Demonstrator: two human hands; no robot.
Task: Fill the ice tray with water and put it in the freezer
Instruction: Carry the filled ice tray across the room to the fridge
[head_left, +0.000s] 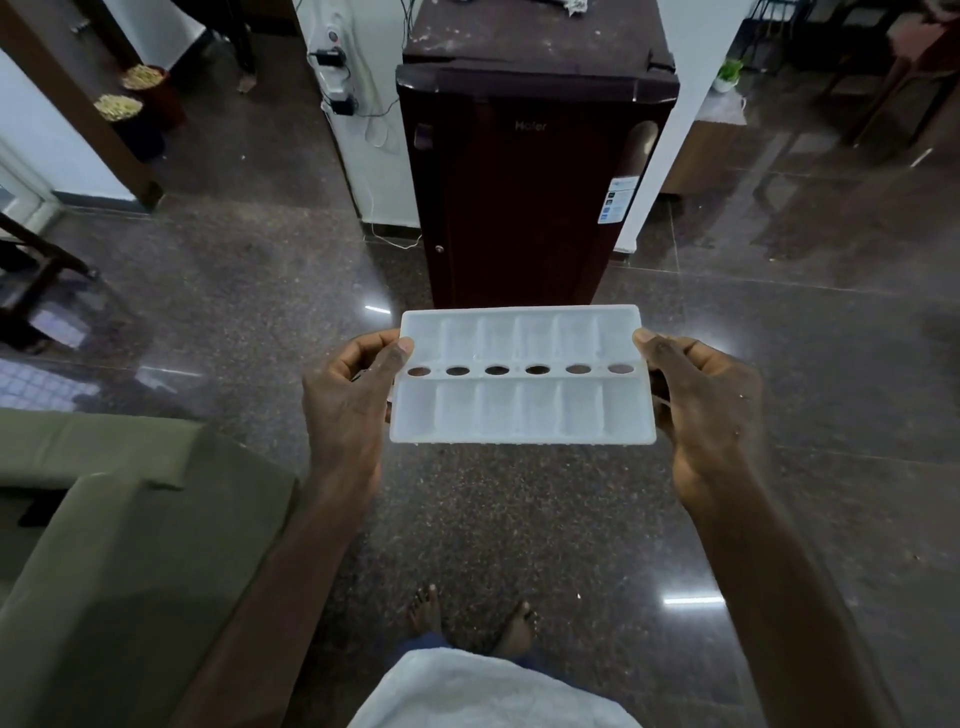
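A white plastic ice tray (522, 410) with two rows of compartments and a middle line of oval holes is held level in front of me. My left hand (345, 400) grips its left end, thumb on the rim. At the right end my right hand (701, 400) grips the same way. Whether the compartments hold water I cannot tell. A small dark maroon fridge (530, 182) stands straight ahead with its door closed.
A green sofa arm (104, 545) is close at my lower left. Dark polished stone floor (519, 519) spreads between me and the fridge. Plugs and cables (337, 88) hang on the white pillar left of the fridge. A wooden cabinet (701, 156) stands to its right.
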